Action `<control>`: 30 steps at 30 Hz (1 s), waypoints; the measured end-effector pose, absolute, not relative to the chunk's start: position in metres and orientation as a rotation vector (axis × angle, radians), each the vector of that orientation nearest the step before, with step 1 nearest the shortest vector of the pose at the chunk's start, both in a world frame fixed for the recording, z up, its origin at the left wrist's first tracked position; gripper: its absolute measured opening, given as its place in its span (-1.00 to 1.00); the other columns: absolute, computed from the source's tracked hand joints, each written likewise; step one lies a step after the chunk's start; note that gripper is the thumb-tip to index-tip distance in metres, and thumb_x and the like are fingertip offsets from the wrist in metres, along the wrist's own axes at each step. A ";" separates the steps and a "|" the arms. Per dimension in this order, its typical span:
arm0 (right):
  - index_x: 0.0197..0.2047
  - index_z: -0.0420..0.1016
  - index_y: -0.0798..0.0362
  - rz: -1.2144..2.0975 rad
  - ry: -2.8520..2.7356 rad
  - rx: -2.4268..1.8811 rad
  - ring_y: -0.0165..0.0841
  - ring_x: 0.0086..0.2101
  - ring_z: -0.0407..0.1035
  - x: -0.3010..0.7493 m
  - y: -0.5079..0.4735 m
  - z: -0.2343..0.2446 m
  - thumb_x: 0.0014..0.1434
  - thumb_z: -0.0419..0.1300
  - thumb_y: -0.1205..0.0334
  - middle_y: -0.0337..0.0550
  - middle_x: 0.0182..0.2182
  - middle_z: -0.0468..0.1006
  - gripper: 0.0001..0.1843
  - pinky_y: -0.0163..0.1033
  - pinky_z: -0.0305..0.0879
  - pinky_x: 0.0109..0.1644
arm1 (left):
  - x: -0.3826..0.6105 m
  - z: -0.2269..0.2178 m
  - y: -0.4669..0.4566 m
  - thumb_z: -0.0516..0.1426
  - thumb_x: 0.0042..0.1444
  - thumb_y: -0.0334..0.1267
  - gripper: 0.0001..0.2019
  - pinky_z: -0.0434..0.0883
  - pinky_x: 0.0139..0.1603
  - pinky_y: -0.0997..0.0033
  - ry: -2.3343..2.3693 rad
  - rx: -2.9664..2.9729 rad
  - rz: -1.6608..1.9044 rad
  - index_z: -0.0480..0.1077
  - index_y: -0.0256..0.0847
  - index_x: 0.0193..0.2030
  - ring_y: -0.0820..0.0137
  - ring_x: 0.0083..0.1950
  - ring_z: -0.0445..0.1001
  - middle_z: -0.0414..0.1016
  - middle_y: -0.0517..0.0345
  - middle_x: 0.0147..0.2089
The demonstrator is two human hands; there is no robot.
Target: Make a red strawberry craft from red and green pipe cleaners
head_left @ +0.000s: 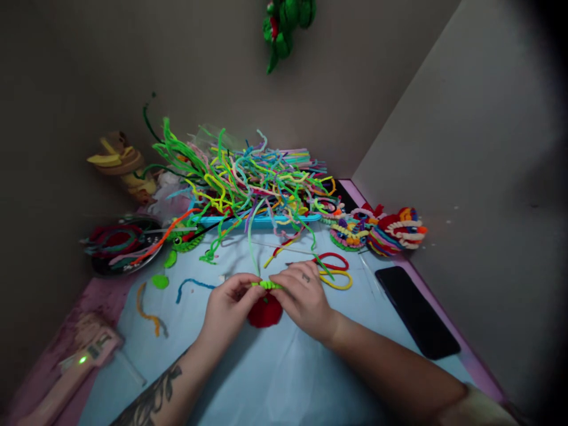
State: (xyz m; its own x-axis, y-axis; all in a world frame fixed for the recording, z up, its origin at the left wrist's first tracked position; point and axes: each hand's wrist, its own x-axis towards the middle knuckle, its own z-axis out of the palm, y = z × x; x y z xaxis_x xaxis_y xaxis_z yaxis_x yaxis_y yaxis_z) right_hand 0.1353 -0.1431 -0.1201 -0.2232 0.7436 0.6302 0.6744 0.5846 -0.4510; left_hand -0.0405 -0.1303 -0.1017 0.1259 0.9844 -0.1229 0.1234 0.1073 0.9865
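Observation:
Between my two hands is a short, bright green pipe cleaner piece with a crinkled or coiled look. My left hand pinches its left end between thumb and fingers. At the other end, my right hand has its fingers closed on the same piece. A round, fuzzy red piece sits just below the green one; whether the two are joined I cannot tell. Behind my right hand lie scissors with one red and one yellow handle loop. A pale green strand rises behind my left fingertips.
A blue tray heaped with pipe cleaners stands at the back. Colourful fuzzy figures and a black phone are on the right. At left are a dark bowl, green pieces and a glue gun with a lit green light.

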 end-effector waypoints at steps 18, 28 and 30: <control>-0.27 0.40 -0.03 0.223 -1.907 -1.057 -0.33 -0.26 0.33 0.133 -0.145 -0.117 0.17 0.11 0.39 -0.24 -0.38 0.55 -0.87 -0.10 0.16 -0.06 | -0.042 -0.101 -0.132 0.19 0.00 -0.25 -0.90 0.42 -0.35 0.50 1.247 1.622 0.946 0.49 -0.23 -0.38 0.42 -0.38 0.49 0.55 0.14 -0.41; -0.16 0.43 -0.05 0.164 -1.920 -1.156 -0.26 -0.19 0.31 0.132 -0.147 -0.117 0.16 0.12 0.32 -0.21 -0.33 0.56 -0.83 0.00 0.08 0.06 | -0.038 -0.101 -0.131 0.26 -0.11 -0.19 -0.80 0.42 -0.38 0.48 1.222 1.285 0.894 0.48 -0.28 -0.38 0.42 -0.42 0.48 0.55 0.12 -0.43; -0.14 0.44 -0.05 0.158 -1.951 -1.170 -0.25 -0.17 0.30 0.131 -0.147 -0.117 0.16 0.12 0.32 -0.21 -0.32 0.56 -0.81 0.02 0.05 0.08 | -0.039 -0.103 -0.132 0.26 -0.10 -0.19 -0.81 0.42 -0.34 0.49 1.223 1.338 0.906 0.49 -0.26 -0.37 0.41 -0.38 0.49 0.56 0.12 -0.40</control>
State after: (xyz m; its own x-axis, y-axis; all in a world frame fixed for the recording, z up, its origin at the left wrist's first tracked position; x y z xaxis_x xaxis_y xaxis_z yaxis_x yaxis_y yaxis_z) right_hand 0.1313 -0.1467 -0.1167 -0.2167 0.7777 0.5901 0.6726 0.5571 -0.4871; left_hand -0.0387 -0.1317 -0.1032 0.1877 0.9753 -0.1169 0.1729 0.0843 0.9813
